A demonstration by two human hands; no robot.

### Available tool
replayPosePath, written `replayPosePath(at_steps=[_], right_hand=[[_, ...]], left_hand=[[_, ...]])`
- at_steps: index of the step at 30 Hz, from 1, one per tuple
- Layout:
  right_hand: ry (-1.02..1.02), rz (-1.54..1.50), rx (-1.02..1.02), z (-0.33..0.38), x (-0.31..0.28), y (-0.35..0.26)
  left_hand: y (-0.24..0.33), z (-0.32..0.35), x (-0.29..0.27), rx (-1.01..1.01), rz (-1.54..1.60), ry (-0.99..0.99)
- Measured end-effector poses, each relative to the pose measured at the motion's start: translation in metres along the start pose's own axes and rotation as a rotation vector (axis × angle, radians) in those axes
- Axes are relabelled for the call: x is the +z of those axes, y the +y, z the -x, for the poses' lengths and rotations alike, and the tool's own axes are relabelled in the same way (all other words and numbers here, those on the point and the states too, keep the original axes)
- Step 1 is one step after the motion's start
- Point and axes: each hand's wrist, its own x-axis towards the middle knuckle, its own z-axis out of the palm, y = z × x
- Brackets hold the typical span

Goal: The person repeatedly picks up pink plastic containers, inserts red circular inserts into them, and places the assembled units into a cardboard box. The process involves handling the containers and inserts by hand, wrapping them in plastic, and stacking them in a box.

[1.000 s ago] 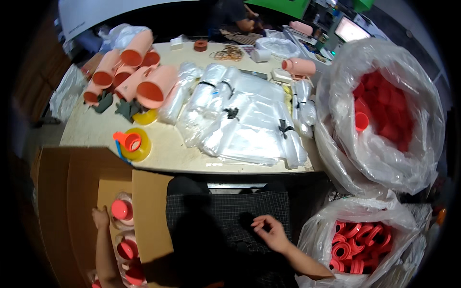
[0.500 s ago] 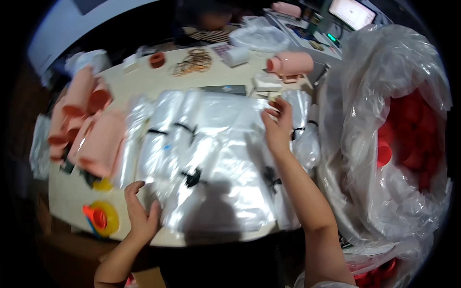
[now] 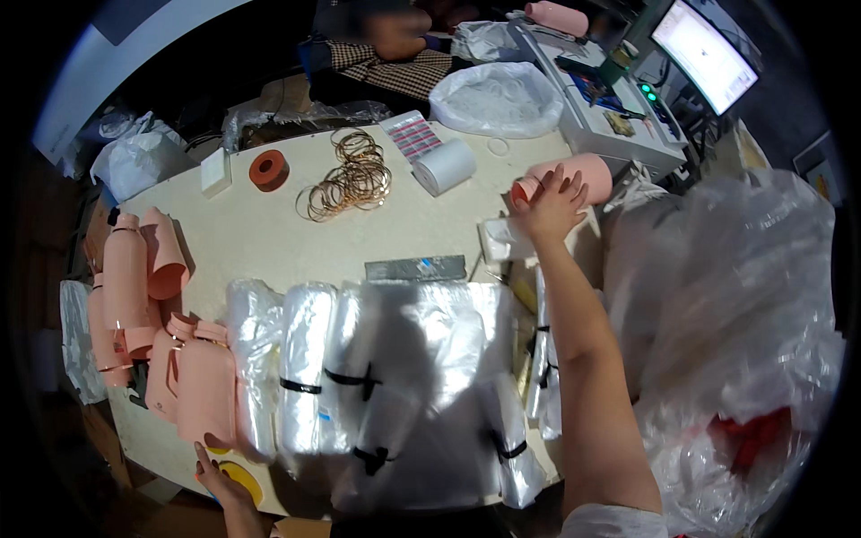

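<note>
At the back right of the table lies a pink flask body [image 3: 594, 177] on its side. Over its mouth end is my right hand [image 3: 554, 208], fingers spread and reaching across it; whether the fingertips touch is unclear. My left hand [image 3: 224, 489] is low at the left table edge, fingers apart and holding nothing. It is close to a yellow round piece [image 3: 243, 482] and just below a standing pink jug [image 3: 206, 394]. Between my arms lie folded clear plastic bags [image 3: 439, 359], with rolled bundles [image 3: 301, 386] tied by black bands.
More pink flask parts [image 3: 126, 269] stand at the left. Farther back are an orange tape roll [image 3: 269, 170], gold rings [image 3: 350, 184] and a white roll [image 3: 445, 167]. A large clear plastic sack [image 3: 717, 296] with red pieces stands right of the table. Another person [image 3: 395, 58] sits beyond.
My right hand has moved from the bags' far corner to the pink flask body. My left hand has shifted left and nearer. The view has tilted up, showing more of the far side.
</note>
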Motion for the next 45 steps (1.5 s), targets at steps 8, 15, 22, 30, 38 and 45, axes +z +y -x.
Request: replayPosePath(at_steps=[8,15,22,30,38,45], right_hand=[[0.061,-0.213,0.186,-0.045,0.006,0.035],[-0.048,-1.022,-0.242,0.107,-0.156,0.023],[-0.362,-0.564,-0.098,0.368,-0.229,0.116],[-0.636,-0.303,-0.580,0.358,-0.289,0.095],[-0.770,-1.004,-0.509,0.369,-0.246,-0.231],[-0.529,-0.694,-0.881,0.422,-0.180,-0.560]], left_hand=[[0.014,-0.026,0.030,-0.156,0.278,-0.287],[0.072,0.065,0.037,-0.202,0.383,-0.614],[-0.020,0.246,0.081,-1.064,0.521,-0.810],[-0.033,0.187,0.044,-0.926,-0.144,-0.632],[0.020,-0.124,-0.025,0.123,-0.073,0.469],[0.078,-0.193,0.009,-0.151,0.518,-0.331]])
